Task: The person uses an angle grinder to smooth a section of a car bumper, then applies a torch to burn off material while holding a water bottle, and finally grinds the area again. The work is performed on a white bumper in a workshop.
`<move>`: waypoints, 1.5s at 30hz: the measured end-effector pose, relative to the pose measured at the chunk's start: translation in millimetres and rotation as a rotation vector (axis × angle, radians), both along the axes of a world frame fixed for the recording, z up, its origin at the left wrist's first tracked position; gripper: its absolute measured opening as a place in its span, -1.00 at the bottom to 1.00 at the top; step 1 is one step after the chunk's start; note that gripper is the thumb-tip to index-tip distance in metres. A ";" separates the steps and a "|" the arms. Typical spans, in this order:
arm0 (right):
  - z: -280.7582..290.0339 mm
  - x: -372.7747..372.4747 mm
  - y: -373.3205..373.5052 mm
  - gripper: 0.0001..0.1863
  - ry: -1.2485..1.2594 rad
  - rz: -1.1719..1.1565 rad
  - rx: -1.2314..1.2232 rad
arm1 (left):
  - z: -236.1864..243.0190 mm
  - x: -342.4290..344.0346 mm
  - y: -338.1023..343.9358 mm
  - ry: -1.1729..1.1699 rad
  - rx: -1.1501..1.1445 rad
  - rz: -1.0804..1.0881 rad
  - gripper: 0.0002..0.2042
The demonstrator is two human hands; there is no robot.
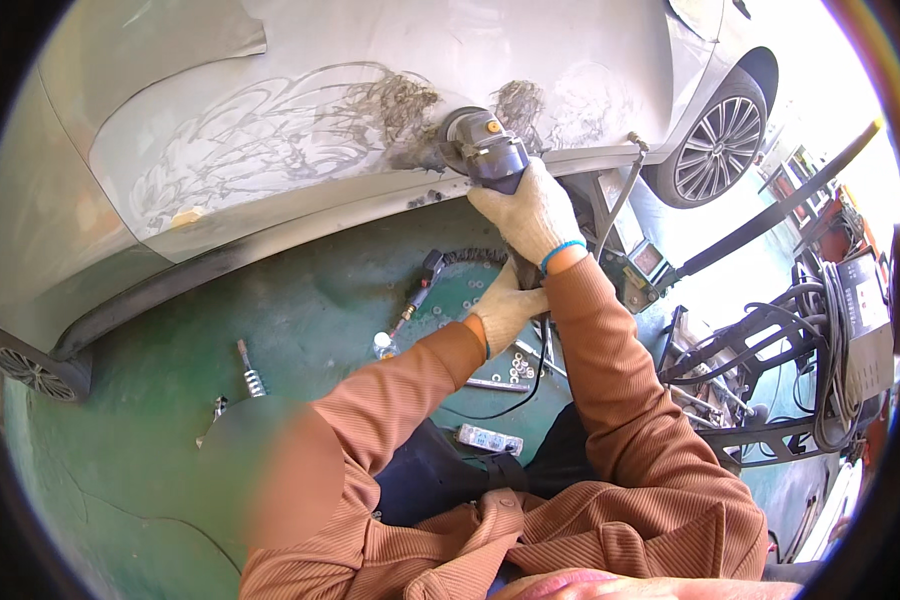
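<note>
An angle grinder (497, 160) is at the lower door area of a silver car, its round head against or very close to the panel. My right hand (535, 213), in a white knit glove with a blue cuff edge, wraps round the grinder's body just behind the head. Lower down, my gloved left hand (508, 303) closes round the rear end of the grinder, where a black cord (542, 375) hangs off. The car panel (260, 150) has swirling scuffs and dark, rough patches on either side of the grinder. Whether the disc touches the metal I cannot tell.
Washers (515, 373), a power strip (490, 439) and a slide-hammer-like tool (253, 375) lie on the green floor. A long black lever (770, 220) slants up at right, near a cable-draped machine (860, 320). The car's wheel (725, 140) stands beyond.
</note>
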State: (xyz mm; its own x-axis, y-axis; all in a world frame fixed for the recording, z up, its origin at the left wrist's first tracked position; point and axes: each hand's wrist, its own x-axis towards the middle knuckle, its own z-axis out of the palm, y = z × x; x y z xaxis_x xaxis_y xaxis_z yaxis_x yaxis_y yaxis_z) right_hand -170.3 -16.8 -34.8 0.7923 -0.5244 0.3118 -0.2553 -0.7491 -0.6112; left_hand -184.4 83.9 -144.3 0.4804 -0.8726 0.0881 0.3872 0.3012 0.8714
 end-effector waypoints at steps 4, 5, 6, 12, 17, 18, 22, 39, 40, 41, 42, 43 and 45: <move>-4.6 2.7 3.4 -0.22 -0.040 -0.001 0.018 | -2.6 5.9 0.7 0.005 0.012 0.005 -0.19; -3.7 2.5 3.2 -0.22 -0.050 -0.006 0.029 | -1.1 6.6 0.2 0.014 0.017 -0.004 -0.19; -5.6 1.5 1.2 -0.22 -0.050 -0.003 0.037 | -0.3 5.9 0.0 0.001 0.014 -0.008 -0.18; -8.4 0.4 -4.5 -0.23 -0.066 -0.012 0.039 | 5.1 1.8 -2.4 -0.005 0.029 -0.002 -0.19; -2.9 -3.4 -3.4 -0.24 -0.037 -0.055 0.034 | 3.0 3.2 -6.4 -0.022 -0.022 -0.022 -0.19; -3.7 -4.5 -4.5 -0.24 -0.035 -0.057 0.018 | 4.5 1.5 -6.9 -0.021 0.018 -0.020 -0.19; -1.6 -1.6 -2.8 -0.23 -0.042 -0.048 -0.019 | 6.6 2.5 -6.2 -0.011 0.025 -0.015 -0.19; 13.8 7.1 -4.1 -0.18 -0.111 -0.115 -0.004 | 10.3 20.9 -13.2 -0.085 -0.015 0.021 -0.15; 12.9 7.2 -6.5 -0.18 -0.111 -0.120 -0.007 | 11.2 21.3 -13.4 -0.122 -0.001 0.023 -0.16; 14.0 6.8 -5.3 -0.19 -0.112 -0.125 -0.004 | 11.1 21.6 -12.6 -0.161 0.018 0.024 -0.17; 15.9 8.1 -3.9 -0.19 -0.110 -0.107 -0.007 | 8.8 22.8 -13.5 -0.153 -0.003 0.031 -0.17; 18.5 10.4 -2.0 -0.19 -0.109 -0.089 -0.011 | 5.4 24.5 -15.2 -0.144 -0.023 0.038 -0.16; 20.3 9.3 -3.1 -0.18 -0.109 -0.104 -0.014 | 12.5 23.3 -15.3 -0.112 -0.043 0.021 -0.15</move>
